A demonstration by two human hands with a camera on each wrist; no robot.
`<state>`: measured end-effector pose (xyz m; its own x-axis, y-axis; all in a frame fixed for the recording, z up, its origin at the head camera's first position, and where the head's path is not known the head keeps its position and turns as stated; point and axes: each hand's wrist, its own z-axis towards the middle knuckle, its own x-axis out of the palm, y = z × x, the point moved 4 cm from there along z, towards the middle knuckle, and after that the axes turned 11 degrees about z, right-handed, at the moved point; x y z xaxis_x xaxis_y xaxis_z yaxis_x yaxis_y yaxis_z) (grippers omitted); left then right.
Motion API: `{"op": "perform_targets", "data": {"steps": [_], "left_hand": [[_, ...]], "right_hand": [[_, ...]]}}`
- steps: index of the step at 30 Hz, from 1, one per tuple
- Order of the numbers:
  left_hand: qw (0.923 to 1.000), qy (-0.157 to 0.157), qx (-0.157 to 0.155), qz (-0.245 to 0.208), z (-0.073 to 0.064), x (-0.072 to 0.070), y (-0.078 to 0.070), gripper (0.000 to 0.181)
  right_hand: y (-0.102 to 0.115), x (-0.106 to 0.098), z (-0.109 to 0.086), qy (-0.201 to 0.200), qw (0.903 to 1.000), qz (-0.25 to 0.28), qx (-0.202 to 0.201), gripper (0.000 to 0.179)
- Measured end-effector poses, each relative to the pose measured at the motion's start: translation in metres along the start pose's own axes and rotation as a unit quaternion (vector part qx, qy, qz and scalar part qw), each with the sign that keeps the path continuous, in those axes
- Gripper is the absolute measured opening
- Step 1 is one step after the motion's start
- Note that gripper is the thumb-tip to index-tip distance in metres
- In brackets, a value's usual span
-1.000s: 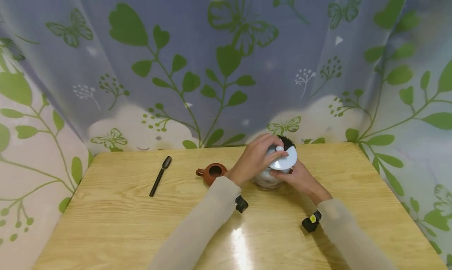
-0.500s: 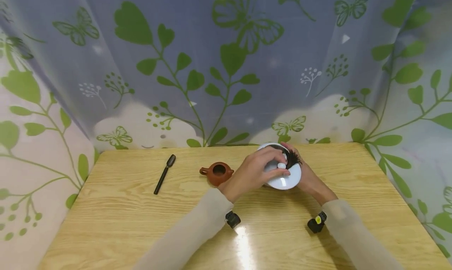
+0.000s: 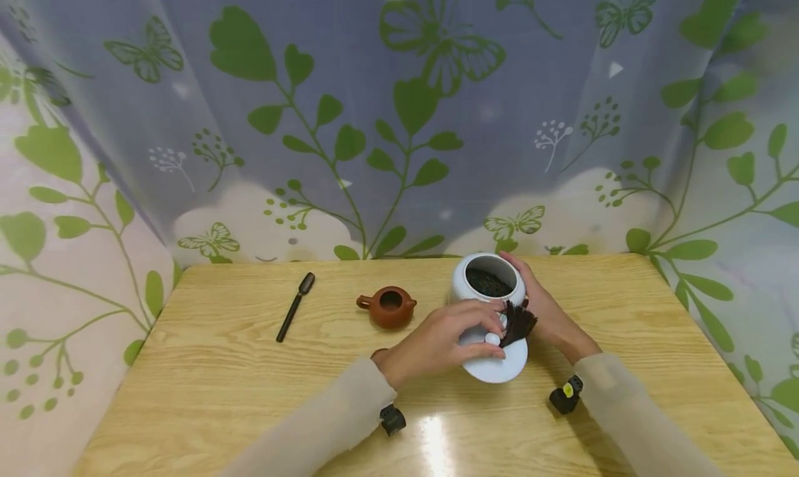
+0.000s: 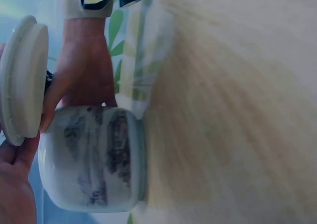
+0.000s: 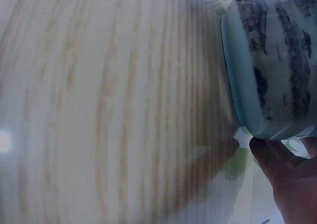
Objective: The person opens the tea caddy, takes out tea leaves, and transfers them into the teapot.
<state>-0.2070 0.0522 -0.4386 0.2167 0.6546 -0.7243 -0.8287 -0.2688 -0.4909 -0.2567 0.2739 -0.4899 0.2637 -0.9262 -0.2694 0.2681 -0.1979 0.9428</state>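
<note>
Jar: white, lidless, standing on the surface [image 3: 218, 394]; call it the jar [image 3: 458, 283]. Wrist views show dark mottled bands on its wall.
Contents: dark loose leafy matter [image 3: 488, 281] well below the jar's rim.
Lid: white lid [image 3: 499, 369], off the jar and tilted just in front of its near side, outer face and round knob [image 3: 492, 339] visible in the head view.
Left hand: left hand [image 3: 449, 340] holds the lid, thumb and fingers closed about the knob, in front of the jar.
Right hand: right hand [image 3: 540, 305] wraps the jar's right side, steadying grip, fingers against its wall.
Tassel: dark, bushy tassel [image 3: 519, 323] between the hands, just in front of the jar, overlapping the lid's upper right.
Teapot: reddish-brown, open-topped teapot [image 3: 392, 315], left of the jar, near it.
Scoop: dark slim scoop [image 3: 296, 306], farther left of the jar, beyond the teapot, broad end away from the person.
Brown piece: small brown piece [image 3: 378, 354], left and nearer than the jar; mostly behind the left wrist, perhaps a little cover.
Backdrop: leaf-and-butterfly cloth [image 3: 324, 144] behind the jar.
</note>
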Motion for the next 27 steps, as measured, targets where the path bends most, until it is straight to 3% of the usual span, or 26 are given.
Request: {"op": "perform_targets", "data": {"steps": [6,16,27], "left_hand": [[0.9992,0.03,0.012,-0.024,-0.015,0.008,-0.001,0.022],[0.9961,0.082,0.031,-0.009,-0.028,0.027,0.001,0.023],[0.9926,0.121,0.001,0.011,-0.028,0.037,0.014,0.023]], "right_hand": [[0.003,0.003,0.0,-0.014,0.9981,-0.003,0.059,0.102],[0.002,0.004,0.0,-0.021,0.997,-0.016,0.072,0.102],[0.005,0.005,0.0,-0.022,0.9973,-0.016,0.068,0.102]]}}
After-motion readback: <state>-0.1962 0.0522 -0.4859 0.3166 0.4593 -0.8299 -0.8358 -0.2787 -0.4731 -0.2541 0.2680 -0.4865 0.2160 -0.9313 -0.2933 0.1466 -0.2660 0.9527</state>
